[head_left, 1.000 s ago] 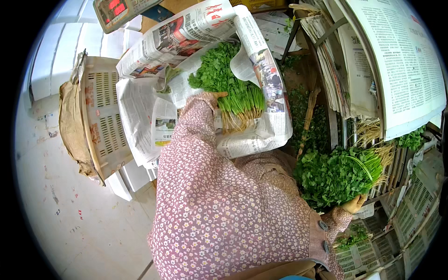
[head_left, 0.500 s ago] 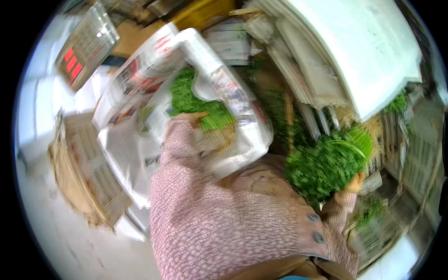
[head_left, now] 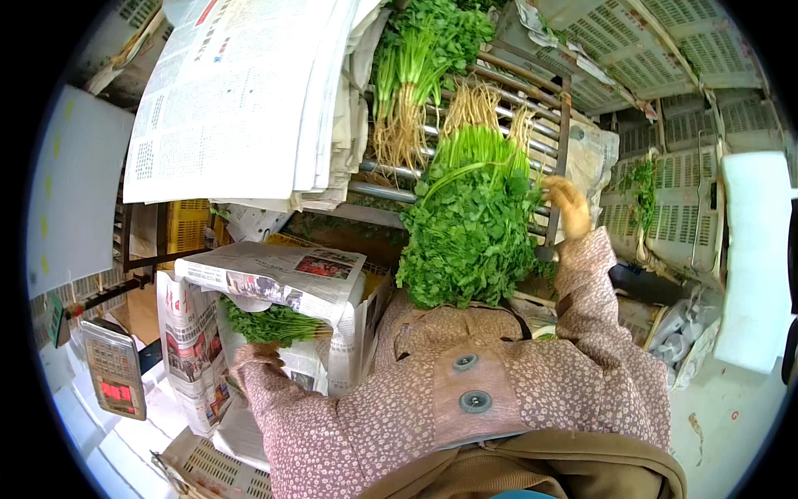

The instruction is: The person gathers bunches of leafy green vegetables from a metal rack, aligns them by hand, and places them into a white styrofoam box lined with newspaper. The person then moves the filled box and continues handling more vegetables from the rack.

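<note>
A large bunch of leafy coriander (head_left: pixel 470 224) lies on a metal rack, its pale roots pointing away from me. Beside its right edge, my right hand (head_left: pixel 571 208) has curved fingers spread apart, the tips close to the stems. At the lower left stands a newspaper-lined box (head_left: pixel 345 353). Inside it rests a smaller coriander bunch (head_left: pixel 278 324), partly covered by a paper flap. My left hand (head_left: pixel 259 356) is at the near side of that bunch, its fingers blurred and partly hidden. Whether it grips any stems cannot be made out.
A thick newspaper stack (head_left: pixel 241 108) sits at the upper left. More rooted coriander (head_left: pixel 420 58) lies farther back on the rack (head_left: pixel 382 191). A scale with a red display (head_left: pixel 115 370) stands left of the box. Paper-lined crates (head_left: pixel 677 200) fill the right side.
My view has swung to the right, bringing the rack to the middle. My right hand has gone from the near side of the large bunch, now laid on the rack, to its right edge.
</note>
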`<state>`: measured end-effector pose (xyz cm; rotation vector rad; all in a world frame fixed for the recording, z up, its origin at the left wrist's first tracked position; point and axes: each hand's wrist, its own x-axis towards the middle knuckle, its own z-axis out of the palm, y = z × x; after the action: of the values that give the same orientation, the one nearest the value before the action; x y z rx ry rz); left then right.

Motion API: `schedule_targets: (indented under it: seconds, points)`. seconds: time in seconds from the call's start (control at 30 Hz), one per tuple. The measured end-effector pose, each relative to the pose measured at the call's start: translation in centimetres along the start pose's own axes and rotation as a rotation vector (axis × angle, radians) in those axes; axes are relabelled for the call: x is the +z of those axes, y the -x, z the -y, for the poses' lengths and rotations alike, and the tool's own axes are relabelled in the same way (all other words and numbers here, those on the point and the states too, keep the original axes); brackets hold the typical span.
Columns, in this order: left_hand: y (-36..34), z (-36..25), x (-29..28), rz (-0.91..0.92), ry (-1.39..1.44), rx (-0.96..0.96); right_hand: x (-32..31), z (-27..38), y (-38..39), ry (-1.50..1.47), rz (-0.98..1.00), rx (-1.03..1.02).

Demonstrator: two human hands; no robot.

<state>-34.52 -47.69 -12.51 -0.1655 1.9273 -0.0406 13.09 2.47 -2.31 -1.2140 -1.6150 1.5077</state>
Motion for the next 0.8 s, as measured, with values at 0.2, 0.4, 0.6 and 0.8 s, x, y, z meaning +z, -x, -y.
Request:
schedule_targets:
  seconds: [0.2, 0.4, 0.6, 0.8]
  points:
    - [16.2, -13.6, -1.1, 0.078, 0.246, 0.553, -4.2, -5.0, -4.4, 0.181, -0.122, 0.402]
    - [27.3, -31.9, 12.5, -0.252, -0.142, 1.183, 0.5, -2.0, -11.9, 0.334, 0.022, 0.549]
    - [24.2, -45.2, 19.9, -0.157, -0.392, 0.977, 6.1, 1.1, -12.4, 0.372, 0.007, 0.568]
    - [23.4, -43.4, 18.2, 0.368, 0.109, 1.121, 4.0, -0.8, -10.5, -0.258, 0.188, 0.594]
